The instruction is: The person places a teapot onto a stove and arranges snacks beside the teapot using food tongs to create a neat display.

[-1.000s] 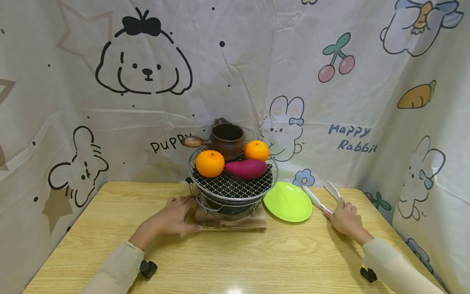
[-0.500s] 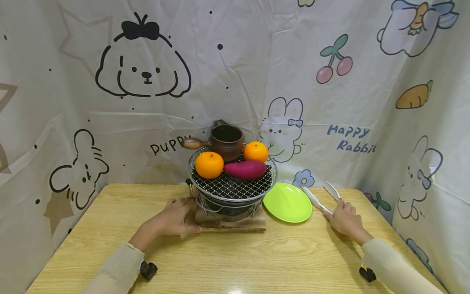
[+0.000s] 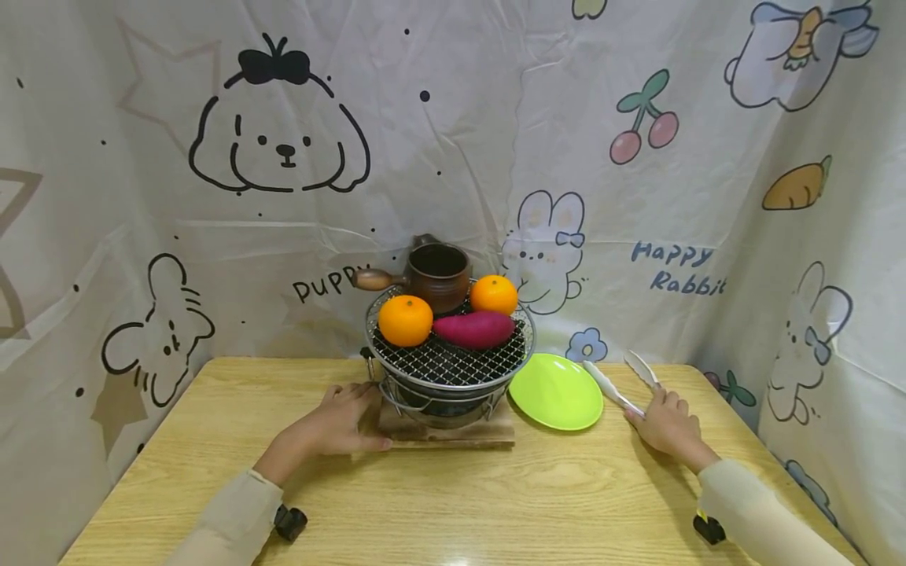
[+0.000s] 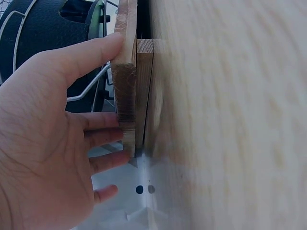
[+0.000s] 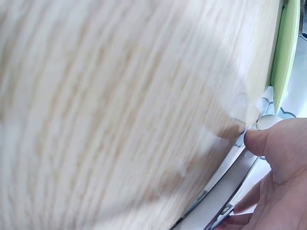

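Note:
My left hand [image 3: 347, 420] rests against the left end of a wooden board [image 3: 453, 432], thumb at its front corner. In the left wrist view, straight fingers [image 4: 103, 136] touch the board's edge. On the board stands a round grill stove with a wire mesh [image 3: 453, 365]. The mesh carries a purple sweet potato [image 3: 476, 330], two oranges, one at left [image 3: 406, 321] and one at back right [image 3: 494, 295], and a brown clay pot [image 3: 439, 277] with a side handle. My right hand [image 3: 668, 424] holds white-tipped tongs [image 3: 612, 387] low on the table, their arms spread apart.
A green plate [image 3: 556, 391] lies between the stove and the tongs. Behind the wooden table [image 3: 495, 511] hangs a printed cloth [image 3: 439, 173], which also closes off both sides. Black wrist devices show below each sleeve.
The head view has tilted slightly upward, so the scene sits a little lower. Both hands, the tongs and the things on the stove keep their places.

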Tool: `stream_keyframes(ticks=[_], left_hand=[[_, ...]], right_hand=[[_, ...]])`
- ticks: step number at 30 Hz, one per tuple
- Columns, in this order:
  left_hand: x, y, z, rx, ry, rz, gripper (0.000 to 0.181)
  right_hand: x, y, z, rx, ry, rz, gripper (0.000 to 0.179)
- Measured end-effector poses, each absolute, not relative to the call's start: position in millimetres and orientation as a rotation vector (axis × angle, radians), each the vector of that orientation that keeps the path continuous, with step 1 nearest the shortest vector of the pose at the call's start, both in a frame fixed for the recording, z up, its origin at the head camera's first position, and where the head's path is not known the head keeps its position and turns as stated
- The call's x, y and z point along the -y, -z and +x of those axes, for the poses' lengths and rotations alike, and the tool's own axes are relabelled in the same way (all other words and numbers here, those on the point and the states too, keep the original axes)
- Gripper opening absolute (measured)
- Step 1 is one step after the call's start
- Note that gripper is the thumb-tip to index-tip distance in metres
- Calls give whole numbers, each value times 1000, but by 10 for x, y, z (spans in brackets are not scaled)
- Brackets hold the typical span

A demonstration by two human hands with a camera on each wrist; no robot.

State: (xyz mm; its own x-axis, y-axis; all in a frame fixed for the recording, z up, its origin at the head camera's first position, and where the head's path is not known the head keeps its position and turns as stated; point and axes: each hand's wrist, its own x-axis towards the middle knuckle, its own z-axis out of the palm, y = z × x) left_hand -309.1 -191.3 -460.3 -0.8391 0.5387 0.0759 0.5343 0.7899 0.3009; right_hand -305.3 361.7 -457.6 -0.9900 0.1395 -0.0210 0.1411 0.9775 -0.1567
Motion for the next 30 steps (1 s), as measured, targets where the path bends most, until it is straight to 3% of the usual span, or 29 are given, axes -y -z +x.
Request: stream_keyframes(ticks=[18,30], left_hand=[[1868,4641,-3181,-2951,-488,886,102],[1958,4735,-3201,-2965,-599,906,91]], right_hand=[[-3612,4493,-3123,-3113,241,224,84],[-3537,4260,-3176,-3131,355,191,93]])
